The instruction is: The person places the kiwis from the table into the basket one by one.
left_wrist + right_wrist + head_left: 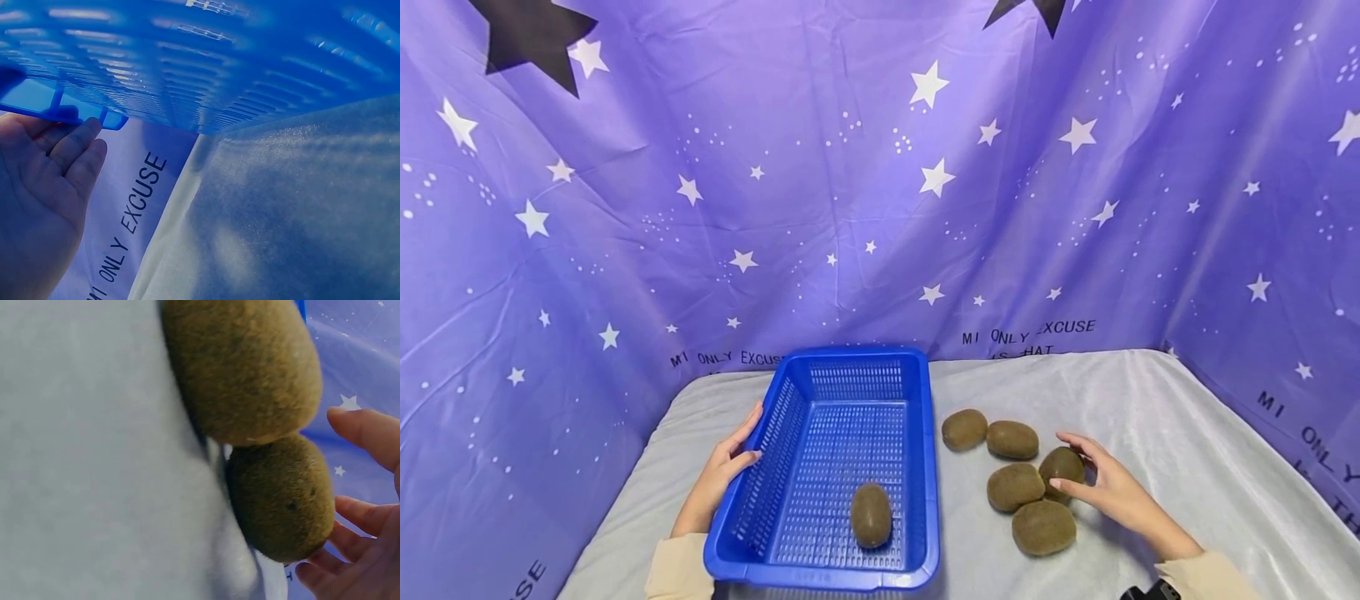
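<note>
A blue basket [822, 575] with one loose kiwi [871, 517] inside has its left rim gripped by the left hand [721, 477]; a front kiwi [1044, 528] lies just left of the right hand [1108, 487], whose thumb and fingers stand wide about the rightmost kiwi [1060, 471], beside a middle kiwi [1015, 487]; beyond, two far kiwis [1012, 440], then the purple curtain [850, 208]

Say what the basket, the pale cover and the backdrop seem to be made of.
Basket: likely molded plastic, smooth and slightly glossy, given its uniform blue and regular slots.
Pale cover: soft fabric, perhaps short-pile plush, judging by its fuzzy sheen.
Backdrop: thin printed cloth, possibly synthetic, as its creases and soft shine suggest.
</note>
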Demonstrator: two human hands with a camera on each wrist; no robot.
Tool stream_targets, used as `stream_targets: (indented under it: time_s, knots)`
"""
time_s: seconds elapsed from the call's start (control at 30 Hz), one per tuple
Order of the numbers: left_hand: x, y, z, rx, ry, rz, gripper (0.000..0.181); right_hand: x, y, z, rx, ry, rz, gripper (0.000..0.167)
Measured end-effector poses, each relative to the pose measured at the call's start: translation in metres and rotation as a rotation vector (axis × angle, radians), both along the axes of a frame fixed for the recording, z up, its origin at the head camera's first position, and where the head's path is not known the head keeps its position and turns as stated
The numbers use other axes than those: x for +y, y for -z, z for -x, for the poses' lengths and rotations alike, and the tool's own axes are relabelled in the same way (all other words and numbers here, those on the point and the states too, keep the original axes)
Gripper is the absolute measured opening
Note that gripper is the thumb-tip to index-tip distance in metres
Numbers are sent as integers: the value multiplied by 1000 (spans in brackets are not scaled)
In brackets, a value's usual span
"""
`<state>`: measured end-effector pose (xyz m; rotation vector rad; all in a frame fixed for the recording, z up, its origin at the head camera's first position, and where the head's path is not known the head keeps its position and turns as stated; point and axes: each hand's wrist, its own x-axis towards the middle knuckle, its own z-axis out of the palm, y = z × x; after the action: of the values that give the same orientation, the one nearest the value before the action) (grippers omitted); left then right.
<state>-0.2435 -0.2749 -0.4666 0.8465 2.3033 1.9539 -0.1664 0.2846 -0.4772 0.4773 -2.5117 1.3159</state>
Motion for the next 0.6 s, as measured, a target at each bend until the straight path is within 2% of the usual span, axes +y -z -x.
stream_targets:
  time_s: [0.2, 0.4, 0.6]
  knots:
    - [0, 0, -1, -22, 4, -3, 63, 0, 8, -1, -78, 4, 4, 64]
    - [1, -1, -2, -57, -16, -3, 64, -3, 6, 1, -182, 40, -56, 70]
    - [1, -1, -3, -42, -7, -16, 63, -4, 8, 3, -153, 58, -78, 72]
